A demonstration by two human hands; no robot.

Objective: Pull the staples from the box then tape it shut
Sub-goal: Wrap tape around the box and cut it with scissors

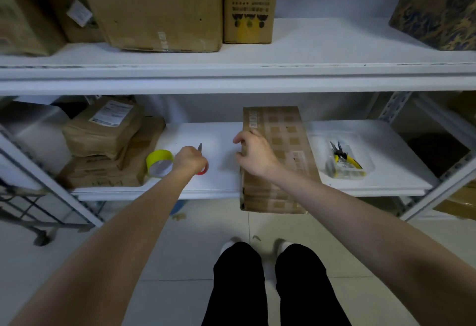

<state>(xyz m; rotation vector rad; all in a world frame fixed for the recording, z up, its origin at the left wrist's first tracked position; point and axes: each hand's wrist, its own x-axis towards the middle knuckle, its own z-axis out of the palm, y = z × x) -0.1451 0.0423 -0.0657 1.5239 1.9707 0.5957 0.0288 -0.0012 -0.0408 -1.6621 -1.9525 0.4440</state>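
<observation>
Box (279,155) lies on the lower shelf (221,184), overhanging its front edge. Right hand (255,156) grips the box's left edge, fingers curled. Left hand (190,159) clasps scissors (200,147) beside the tape roll (159,163). No tape shows on the box, so taping likely remains. Staple status cannot be determined.

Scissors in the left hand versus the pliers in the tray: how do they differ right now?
The scissors have a red handle; the pliers have yellow ones. The scissors are gripped in the left hand, left of the box; the pliers lie untouched in the clear tray, right of it. Only the scissors' tip and handle loop show; the pliers show almost whole. Both are at the lower shelf.
</observation>
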